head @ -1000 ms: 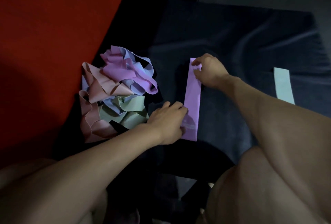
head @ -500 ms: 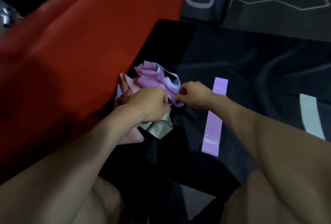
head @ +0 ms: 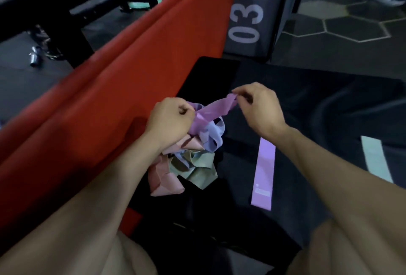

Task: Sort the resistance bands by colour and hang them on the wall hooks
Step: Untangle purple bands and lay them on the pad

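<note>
Now right hand (head: 260,111) fingers pinch a purple band (head: 216,109); left hand (head: 170,121) fingers clench the tangled bands (head: 191,154).

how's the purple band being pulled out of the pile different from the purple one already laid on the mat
The pulled purple band is twisted and creased; the laid purple band lies flat and straight. The pulled one is raised, pinched by the right hand and gripped by the left hand; the laid one rests untouched on the dark mat. The pulled one is still tangled with the pile; the laid one lies apart. Both look the same purple.
</note>
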